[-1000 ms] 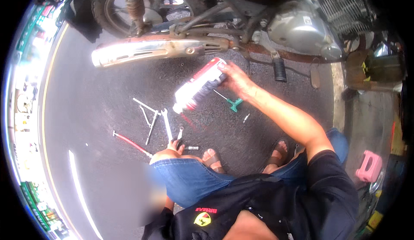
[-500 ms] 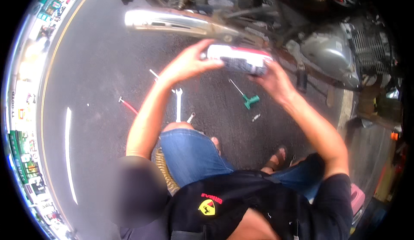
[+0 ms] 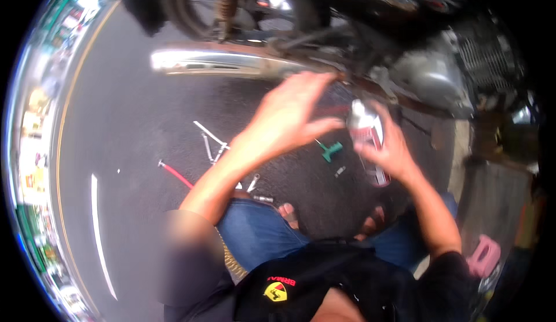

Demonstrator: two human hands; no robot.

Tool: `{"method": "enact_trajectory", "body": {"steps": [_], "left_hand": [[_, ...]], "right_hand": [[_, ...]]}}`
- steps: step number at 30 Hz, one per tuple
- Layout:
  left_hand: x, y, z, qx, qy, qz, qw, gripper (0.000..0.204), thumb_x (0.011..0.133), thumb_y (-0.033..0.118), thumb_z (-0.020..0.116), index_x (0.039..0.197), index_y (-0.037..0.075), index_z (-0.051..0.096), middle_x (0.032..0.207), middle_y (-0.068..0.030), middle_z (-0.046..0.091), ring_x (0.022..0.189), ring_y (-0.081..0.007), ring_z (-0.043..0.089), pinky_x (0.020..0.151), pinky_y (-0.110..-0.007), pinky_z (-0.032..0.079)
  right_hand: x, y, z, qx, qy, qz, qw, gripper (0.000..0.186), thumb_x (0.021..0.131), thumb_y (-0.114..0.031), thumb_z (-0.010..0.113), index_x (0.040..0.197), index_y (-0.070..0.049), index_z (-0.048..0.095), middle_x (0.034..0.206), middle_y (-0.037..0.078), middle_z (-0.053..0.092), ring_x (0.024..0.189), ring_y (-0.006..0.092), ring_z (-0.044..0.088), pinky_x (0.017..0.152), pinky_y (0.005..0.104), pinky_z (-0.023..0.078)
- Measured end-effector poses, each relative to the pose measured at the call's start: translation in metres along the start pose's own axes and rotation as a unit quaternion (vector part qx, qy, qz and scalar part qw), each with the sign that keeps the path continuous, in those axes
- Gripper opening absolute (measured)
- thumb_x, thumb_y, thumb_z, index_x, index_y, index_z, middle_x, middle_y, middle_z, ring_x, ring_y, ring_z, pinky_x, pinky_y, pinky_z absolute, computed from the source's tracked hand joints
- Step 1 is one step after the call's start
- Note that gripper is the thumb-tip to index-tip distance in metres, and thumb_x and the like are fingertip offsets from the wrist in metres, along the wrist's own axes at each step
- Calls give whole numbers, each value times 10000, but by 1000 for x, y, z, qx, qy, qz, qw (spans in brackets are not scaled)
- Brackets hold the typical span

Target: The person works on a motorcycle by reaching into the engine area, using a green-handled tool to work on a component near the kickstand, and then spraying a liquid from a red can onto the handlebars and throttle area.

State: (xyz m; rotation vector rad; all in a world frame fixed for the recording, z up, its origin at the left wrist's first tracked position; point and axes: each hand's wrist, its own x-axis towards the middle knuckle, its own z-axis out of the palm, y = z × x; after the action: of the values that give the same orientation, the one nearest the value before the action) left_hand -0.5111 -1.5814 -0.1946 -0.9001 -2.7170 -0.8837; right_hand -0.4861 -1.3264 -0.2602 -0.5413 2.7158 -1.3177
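Observation:
My right hand (image 3: 392, 148) is closed around a spray can (image 3: 376, 174), silver at the top with red and white on its side. The can stands tilted, its top end away from me. To its left, my left hand (image 3: 292, 108) is held in the air with thumb and fingers apart and nothing between them. Both hands are smeared a little by motion. Just beyond them runs the motorcycle's chrome exhaust pipe (image 3: 202, 61). A green T-handle tool (image 3: 330, 151) lies on the asphalt between and below my hands.
The motorcycle's engine (image 3: 431, 79) stands at the right and its wheel (image 3: 191, 9) at the far left. A red-handled tool (image 3: 178, 175) and several wrenches (image 3: 253, 183) lie near my knee. A pink plastic stool (image 3: 485, 256) is at the lower right.
The left hand has let go of the spray can and opened. My right hand has turned the can from lying sideways between both hands to a steeper tilt, closer to me.

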Motion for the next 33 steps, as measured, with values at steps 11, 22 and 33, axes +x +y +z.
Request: {"method": "enact_trajectory", "body": {"steps": [11, 22, 33], "left_hand": [[-63, 50, 70, -159, -372, 101, 909, 591, 803, 357, 686, 1288, 81, 494, 1069, -147, 597, 1020, -326, 589, 862, -423, 482], [-28, -32, 74, -253, -302, -66, 917, 589, 876, 442, 619, 1288, 39, 496, 1016, -186, 655, 964, -354, 632, 828, -423, 486], [-34, -35, 85, -229, -279, -23, 932, 567, 867, 424, 630, 1269, 43, 507, 951, -164, 674, 943, -329, 647, 825, -416, 491]], "right_hand": [[40, 17, -34, -61, 132, -42, 988, 719, 691, -303, 728, 1325, -72, 481, 1248, 182, 550, 1163, 357, 535, 990, 414, 416], [45, 4, -29, -108, 128, -18, 986, 624, 667, -173, 697, 1240, -12, 508, 1204, 178, 563, 1121, 351, 555, 966, 394, 428], [46, 0, -22, -114, 85, 13, 990, 656, 672, -151, 691, 1277, -14, 476, 1217, 188, 549, 1107, 345, 558, 962, 390, 427]]}}
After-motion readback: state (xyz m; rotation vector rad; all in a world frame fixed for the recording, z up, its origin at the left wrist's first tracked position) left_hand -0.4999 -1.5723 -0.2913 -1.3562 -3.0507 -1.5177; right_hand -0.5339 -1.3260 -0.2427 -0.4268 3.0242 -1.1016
